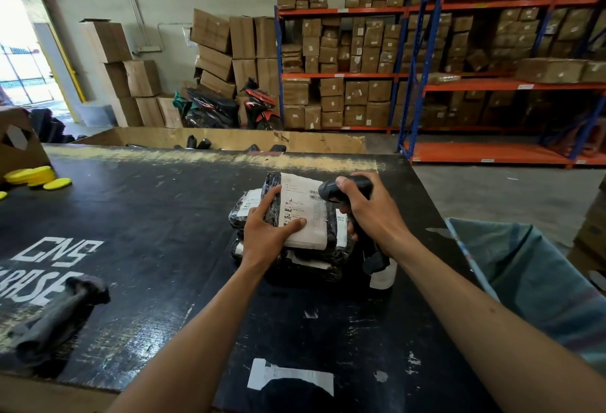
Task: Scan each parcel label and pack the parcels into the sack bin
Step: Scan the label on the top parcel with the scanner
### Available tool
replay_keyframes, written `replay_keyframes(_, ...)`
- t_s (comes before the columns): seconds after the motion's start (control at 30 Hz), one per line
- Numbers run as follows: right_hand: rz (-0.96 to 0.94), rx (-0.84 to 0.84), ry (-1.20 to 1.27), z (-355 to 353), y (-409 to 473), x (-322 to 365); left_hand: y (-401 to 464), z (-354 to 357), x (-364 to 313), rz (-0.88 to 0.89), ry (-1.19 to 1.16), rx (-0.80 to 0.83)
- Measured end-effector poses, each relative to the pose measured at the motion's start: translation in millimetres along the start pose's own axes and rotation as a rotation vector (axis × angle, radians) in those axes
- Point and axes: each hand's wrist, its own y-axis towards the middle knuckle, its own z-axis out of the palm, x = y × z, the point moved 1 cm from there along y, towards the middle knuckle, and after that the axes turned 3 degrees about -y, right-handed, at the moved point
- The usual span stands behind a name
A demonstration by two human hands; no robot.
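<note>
Head view: looking down at a black, scratched tabletop (157, 216) with white letters painted near its left edge.
Parcels: a small pile of black plastic-wrapped parcels (288, 248) near the right edge of the tabletop, about halfway back.
Top parcel: black plastic-wrapped parcel with a big white paper label (303, 209), lying on top of the pile, label facing up.
Left hand (265, 232): resting on the top parcel, fingers spread and mostly straight, thumb pressed flat on the label.
Right hand (369, 212): fingers curled tight around a black handheld barcode scanner (341, 189).
Scanner: nose just above the barcode at the label's far right corner, touching or almost touching, cannot tell which.
Sack bin: grey-green woven sack (531, 278), mouth open, just past the right edge of the tabletop.
Left edge: a rolled dark grey cloth (55, 317) near the front left corner; flat yellow round pads (36, 176) at the back left corner.
Front edge: torn white sticker (288, 376) stuck to the tabletop.
Beyond the far edge: a big brown cardboard box (223, 140), then orange and blue racks full of brown cartons (360, 84).
</note>
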Motion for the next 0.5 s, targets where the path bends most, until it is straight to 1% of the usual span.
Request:
replay_keyframes(0.13, 0.013, -0.001, 0.015, 0.9, 1.4, -1.9, -0.1, -1.2, 1.9, 0.003, 0.002, -0.009)
replay_keyframes(0.27, 0.053, 0.005, -0.003, 4.7, -1.7, -12.0, -1.1, -5.5, 2.8, -0.006, 0.016, -0.084)
replay_keyframes(0.4, 0.172, 0.031, -0.074, 21.5, -14.1, -43.2, -2.6, -14.3, 6.5, -0.061, -0.032, -0.217)
replay_keyframes(0.5, 0.273, 0.094, -0.167, 41.0, -33.0, -80.2, -2.8, -19.9, 9.8, -0.098, -0.087, -0.284)
